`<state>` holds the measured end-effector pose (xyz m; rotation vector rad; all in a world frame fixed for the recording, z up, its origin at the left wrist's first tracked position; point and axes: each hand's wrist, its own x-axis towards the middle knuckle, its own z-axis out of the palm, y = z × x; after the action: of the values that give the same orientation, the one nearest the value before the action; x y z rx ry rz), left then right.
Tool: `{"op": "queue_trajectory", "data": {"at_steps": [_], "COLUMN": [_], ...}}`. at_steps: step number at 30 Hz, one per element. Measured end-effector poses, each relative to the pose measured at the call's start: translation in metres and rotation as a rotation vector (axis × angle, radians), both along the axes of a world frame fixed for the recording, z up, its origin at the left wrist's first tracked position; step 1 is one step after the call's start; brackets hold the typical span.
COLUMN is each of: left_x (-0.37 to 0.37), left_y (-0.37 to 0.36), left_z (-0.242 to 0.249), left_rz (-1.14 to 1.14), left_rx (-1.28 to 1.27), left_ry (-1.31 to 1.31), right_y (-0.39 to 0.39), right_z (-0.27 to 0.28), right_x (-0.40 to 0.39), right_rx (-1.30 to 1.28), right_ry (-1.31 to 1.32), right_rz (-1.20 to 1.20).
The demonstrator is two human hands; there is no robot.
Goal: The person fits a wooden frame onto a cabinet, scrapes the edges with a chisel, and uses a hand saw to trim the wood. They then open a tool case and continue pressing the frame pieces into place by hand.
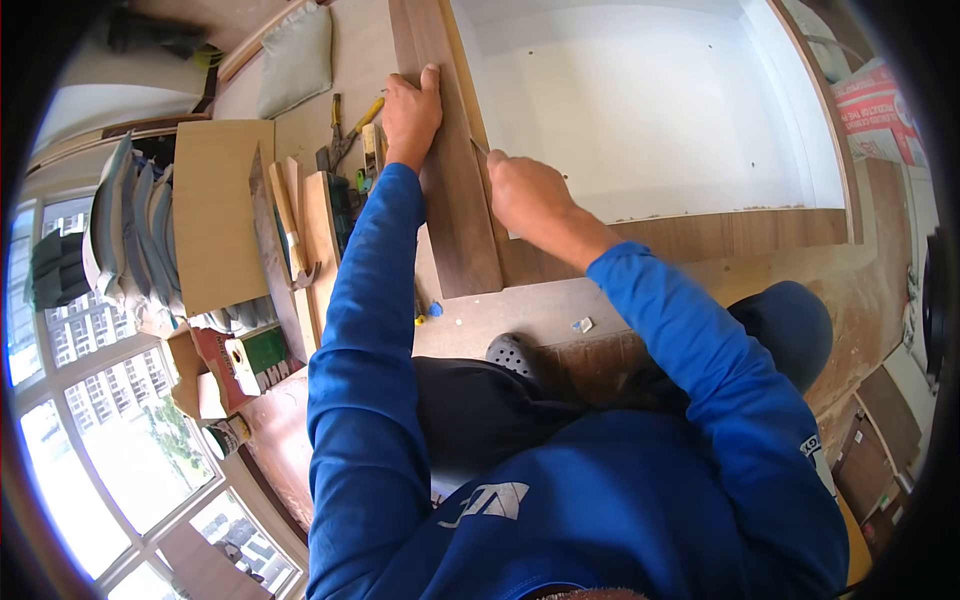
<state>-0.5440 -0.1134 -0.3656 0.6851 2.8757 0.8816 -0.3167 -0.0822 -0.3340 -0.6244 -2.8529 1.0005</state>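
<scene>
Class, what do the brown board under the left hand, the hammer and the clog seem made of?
Brown board: probably wood or laminate, matt, with streaky grain.
Hammer: handle likely smooth wood, pale tan; head likely metal, dark and clawed.
Clog: perhaps grey foam or rubber, dull, with round holes.

the left arm [365, 275] stretches toward the far side, left hand [412, 118] palm down, thumb [430, 80] pointing far; the right arm [695, 335] slants leftward, right hand [535, 197] curled into a fist, nearer than the left.
</scene>
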Motion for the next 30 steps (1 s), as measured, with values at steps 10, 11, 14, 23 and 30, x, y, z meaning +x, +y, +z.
{"op": "queue_trajectory", "data": {"at_steps": [10,11,14,23,30], "left_x": [0.005,0.005,0.003,0.004,0.025], "left_y": [-0.002,-0.002,-0.001,-0.001,-0.021], "left_z": [0.008,0.008,0.005,0.004,0.045], "left_rz": [0.012,0.011,0.006,0.004,-0.802], "left_rx": [0.022,0.026,0.048,0.08,0.015], "left_ry": [-0.027,-0.025,-0.024,0.017,0.367], "right_y": [-0.009,-0.009,-0.001,0.014,0.043], "right_z": [-0.018,-0.018,-0.013,-0.013,0.021], "right_x": [-0.016,-0.017,-0.025,-0.009,0.047], "right_rx": [0.061,0.062,0.005,-0.008,-0.089], "right_ry": [0.204,0.205,0.181,0.118,0.153], "right_rz": [-0.116,-0.114,-0.089,-0.008,-0.37]}}
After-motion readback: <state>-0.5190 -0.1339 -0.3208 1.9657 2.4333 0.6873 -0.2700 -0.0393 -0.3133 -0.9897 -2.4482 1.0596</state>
